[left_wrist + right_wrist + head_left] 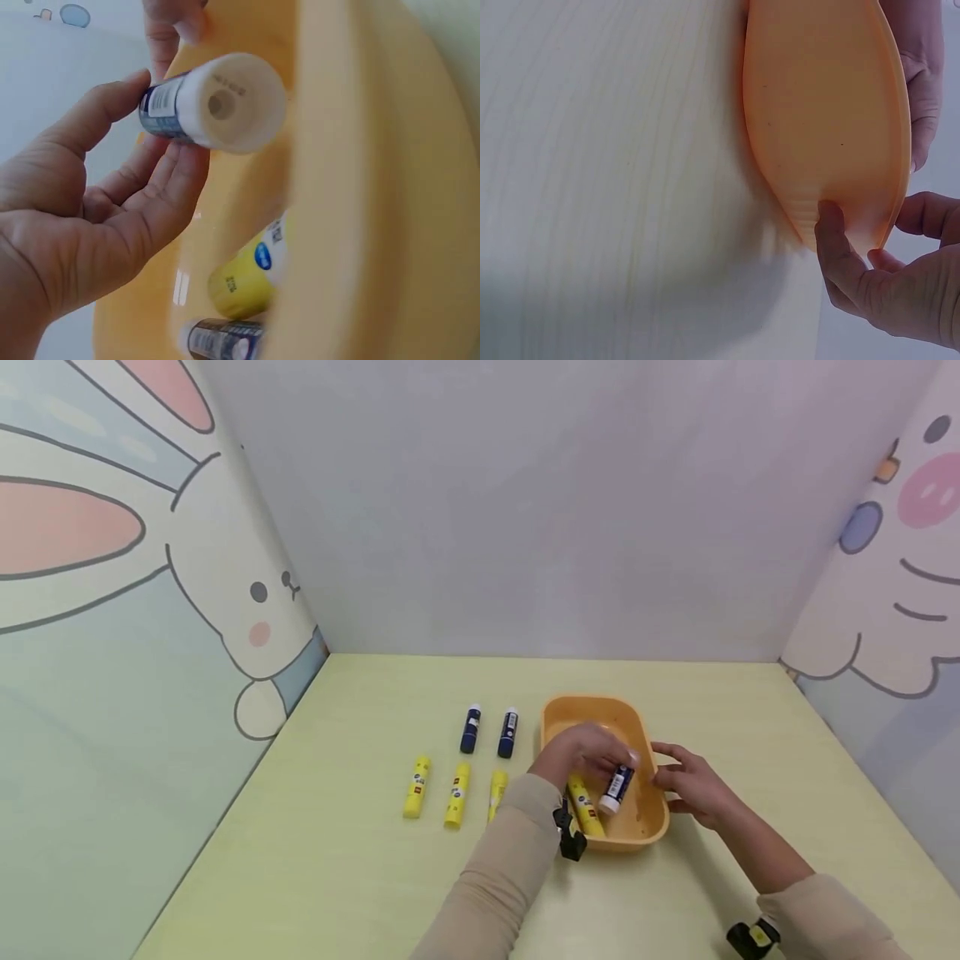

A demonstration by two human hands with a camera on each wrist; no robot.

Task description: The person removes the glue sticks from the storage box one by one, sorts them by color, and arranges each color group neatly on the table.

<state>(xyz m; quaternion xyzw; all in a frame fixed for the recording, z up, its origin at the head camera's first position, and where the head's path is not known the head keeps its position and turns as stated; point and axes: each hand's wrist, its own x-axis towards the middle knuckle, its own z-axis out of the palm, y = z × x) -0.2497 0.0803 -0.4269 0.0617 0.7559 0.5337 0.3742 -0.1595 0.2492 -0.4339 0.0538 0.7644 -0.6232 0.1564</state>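
The left hand (590, 750) partly hides the orange tray (626, 842)

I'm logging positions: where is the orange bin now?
In the head view, the orange bin stands right of centre on the table, right of two blue glue sticks, the right hand at its rim.

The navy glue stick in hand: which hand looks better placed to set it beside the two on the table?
Left, probably: the left hand holds that navy glue stick and is nearer the pair. The right hand grips the orange bin.
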